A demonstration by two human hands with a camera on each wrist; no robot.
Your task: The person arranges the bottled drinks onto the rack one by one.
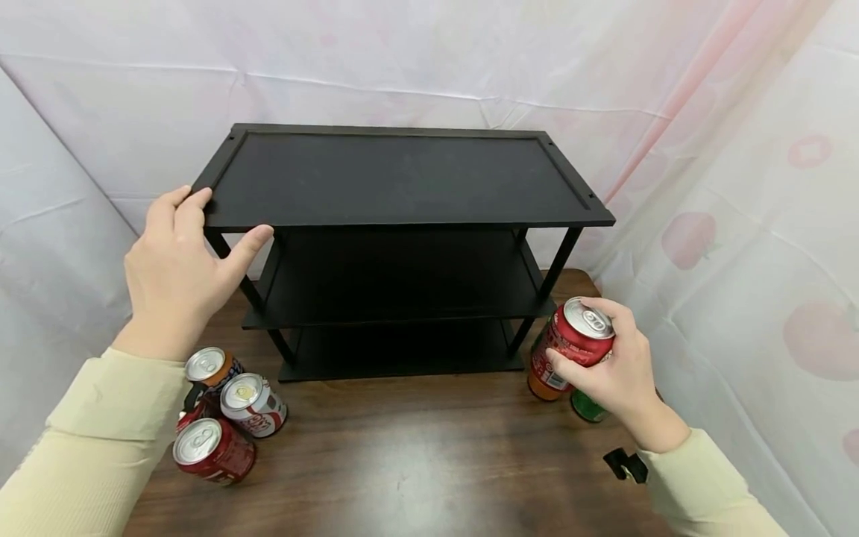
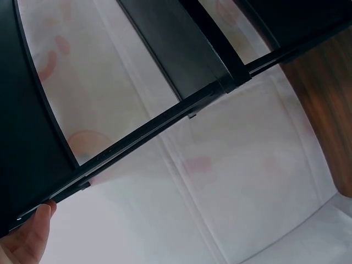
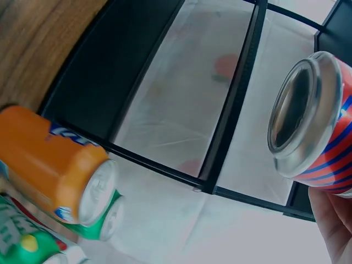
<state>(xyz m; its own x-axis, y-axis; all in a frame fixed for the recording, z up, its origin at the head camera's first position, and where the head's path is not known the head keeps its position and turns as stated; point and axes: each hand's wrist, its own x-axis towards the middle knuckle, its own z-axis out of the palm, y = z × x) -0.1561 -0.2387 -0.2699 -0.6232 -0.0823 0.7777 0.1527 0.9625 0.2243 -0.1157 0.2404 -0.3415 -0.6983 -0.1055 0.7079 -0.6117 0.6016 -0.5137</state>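
Observation:
A black three-tier shelf (image 1: 403, 175) stands on the wooden table. My left hand (image 1: 177, 261) rests at the front left corner of its top tier, thumb spread along the front edge; the left wrist view shows part of the hand (image 2: 30, 236) at that edge. My right hand (image 1: 620, 365) grips a red soda can (image 1: 573, 343) round its side, near the shelf's right end. Seen in the right wrist view, this can (image 3: 324, 126) is lifted, its silver base showing. Beneath it are an orange can (image 3: 49, 159) and green cans (image 1: 590, 406), partly hidden.
Left of the shelf stand an orange can (image 1: 211, 367), a white-and-red can (image 1: 258, 410) and a dark red can (image 1: 218, 455), with another red can partly hidden by the sleeve. Pale printed cloth (image 1: 403, 60) hangs behind and at both sides.

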